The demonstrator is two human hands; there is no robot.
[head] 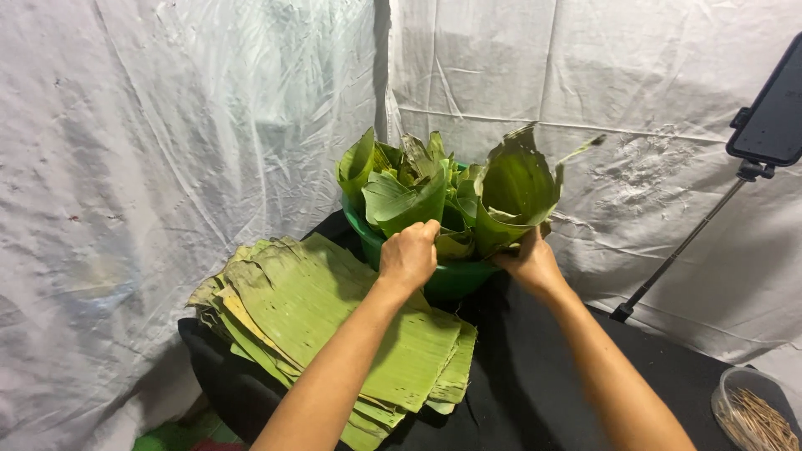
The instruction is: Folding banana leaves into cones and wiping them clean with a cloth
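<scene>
Flat stack [334,326]: cut banana leaves are piled on the black cloth [535,376] at the left, under the left forearm; the pile is best left square, so the forearm should be kept from dragging across it.
Left hand [409,255]: it is closed in a loose fist on the edge of a curled leaf [405,200] at the basin's near side. A grip along the grain is advised, since such leaves are judged to split easily across it.
Basin [451,280]: a green tub, touching the far end of the stack, is packed with upright curled leaves. One leaf at a time should be drawn out, straight up, so neighbours are not torn.
Right hand [528,260]: it is pressed low against the big leaf [514,188] at the basin's right; how far the fingers are closed cannot be told. It is judged to steady the bundle.
Tub of sticks [756,413]: a clear container is set well apart at the far right.
Phone stand [693,238]: it leans beside the white sheeting.
</scene>
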